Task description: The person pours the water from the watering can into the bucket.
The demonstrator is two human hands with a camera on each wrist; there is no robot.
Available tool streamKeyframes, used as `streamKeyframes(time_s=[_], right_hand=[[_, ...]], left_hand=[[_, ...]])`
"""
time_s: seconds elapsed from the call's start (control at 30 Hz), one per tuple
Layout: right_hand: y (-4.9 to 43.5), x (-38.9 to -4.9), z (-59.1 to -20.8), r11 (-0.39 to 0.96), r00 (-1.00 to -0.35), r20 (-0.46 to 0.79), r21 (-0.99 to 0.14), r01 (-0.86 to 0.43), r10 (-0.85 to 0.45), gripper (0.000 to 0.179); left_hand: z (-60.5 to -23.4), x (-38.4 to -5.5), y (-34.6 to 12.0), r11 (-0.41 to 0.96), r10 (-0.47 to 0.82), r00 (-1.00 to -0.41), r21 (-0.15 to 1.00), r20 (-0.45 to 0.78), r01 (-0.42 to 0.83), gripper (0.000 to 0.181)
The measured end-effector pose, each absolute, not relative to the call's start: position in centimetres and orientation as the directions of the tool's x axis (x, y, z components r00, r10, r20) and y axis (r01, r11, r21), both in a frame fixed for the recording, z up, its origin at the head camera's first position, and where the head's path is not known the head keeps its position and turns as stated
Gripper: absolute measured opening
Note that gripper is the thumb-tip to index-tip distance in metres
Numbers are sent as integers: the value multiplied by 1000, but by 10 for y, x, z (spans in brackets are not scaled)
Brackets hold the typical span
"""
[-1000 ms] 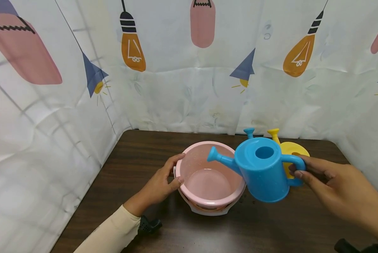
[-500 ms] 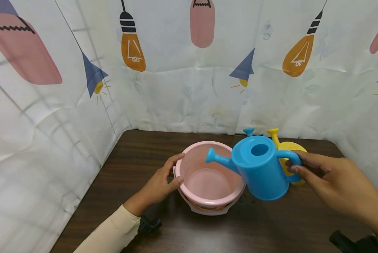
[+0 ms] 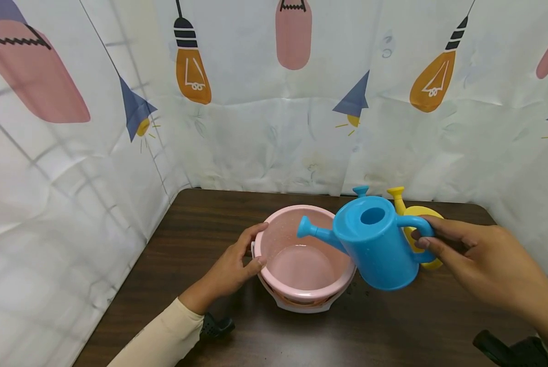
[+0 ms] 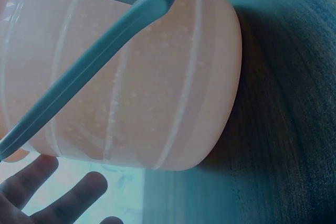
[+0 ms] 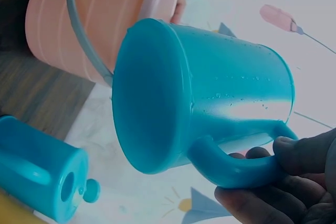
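In the head view a pink bucket point(image 3: 301, 293) with a pale swing handle point(image 4: 94, 66) stands mid-table, what looks like shallow water at its bottom. My left hand point(image 3: 230, 265) rests on its left rim with thumb and fingertips; in the left wrist view several fingers point(image 4: 73, 198) stretch beside its wall. My right hand point(image 3: 489, 260) grips the handle of a blue toy watering can point(image 3: 384, 255), raised off the table and tilted slightly toward the bucket. Its spout point(image 3: 317, 230) is over the bucket opening. Droplets cling to the can's side in the right wrist view.
Behind the held can stand a second blue watering can point(image 5: 39, 166) and a yellow watering can point(image 3: 422, 211), both partly hidden. Small droplets lie on the dark wooden table point(image 3: 219, 214) right of the bucket. A patterned white sheet point(image 3: 265, 142) hangs at the back and left.
My right hand has moved the blue watering can slightly left and tilted it a little more toward the bucket. The left hand and the bucket have stayed put.
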State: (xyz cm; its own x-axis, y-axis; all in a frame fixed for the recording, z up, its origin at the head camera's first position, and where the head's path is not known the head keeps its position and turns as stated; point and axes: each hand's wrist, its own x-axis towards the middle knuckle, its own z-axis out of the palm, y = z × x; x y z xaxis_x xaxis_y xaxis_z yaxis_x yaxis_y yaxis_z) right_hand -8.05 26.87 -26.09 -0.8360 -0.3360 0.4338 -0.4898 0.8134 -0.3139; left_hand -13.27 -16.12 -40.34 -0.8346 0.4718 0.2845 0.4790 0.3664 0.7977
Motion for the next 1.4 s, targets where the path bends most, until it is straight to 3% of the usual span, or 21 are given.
streamKeyframes(time_s=[1.4], right_hand=[[261, -85, -255, 820, -851, 417, -329, -468, -319, 42]], left_hand=[[-406, -134, -160, 338, 470, -834, 814, 289, 472, 67]])
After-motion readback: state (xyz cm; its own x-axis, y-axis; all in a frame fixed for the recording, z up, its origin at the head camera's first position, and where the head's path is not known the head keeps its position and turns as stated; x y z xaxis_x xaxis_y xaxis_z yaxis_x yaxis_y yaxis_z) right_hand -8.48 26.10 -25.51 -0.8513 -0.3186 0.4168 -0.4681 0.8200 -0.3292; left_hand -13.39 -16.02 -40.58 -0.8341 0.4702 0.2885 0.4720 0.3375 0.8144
